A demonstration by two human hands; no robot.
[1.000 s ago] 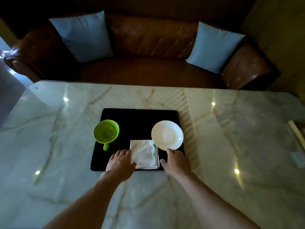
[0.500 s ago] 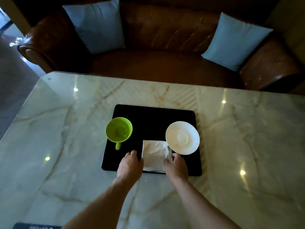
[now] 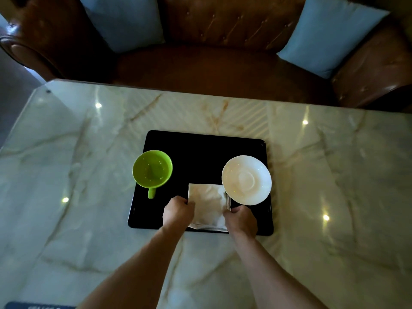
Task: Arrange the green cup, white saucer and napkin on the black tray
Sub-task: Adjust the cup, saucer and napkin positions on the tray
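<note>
At the tray's near edge, the left hand [image 3: 178,214] and right hand [image 3: 240,220] each pinch one side of the napkin [image 3: 208,207], fingers curled closed on the fabric. It lies on the tray [image 3: 200,150], near edge slightly overhanging. Just beyond, the saucer [image 3: 246,179] touches or overlaps the napkin's right corner; the cup [image 3: 152,169] stands apart at left, handle toward the person. Risk: pulling the napkin may drag the saucer or slide it off the tray.

Both hands pinch the folded napkin [image 3: 207,205] on the black tray [image 3: 200,148]: left hand [image 3: 177,214] fingers [image 3: 188,202] on its left edge, right hand [image 3: 240,220] fingers [image 3: 233,210] on its right edge, just beside the white saucer [image 3: 246,180].
</note>
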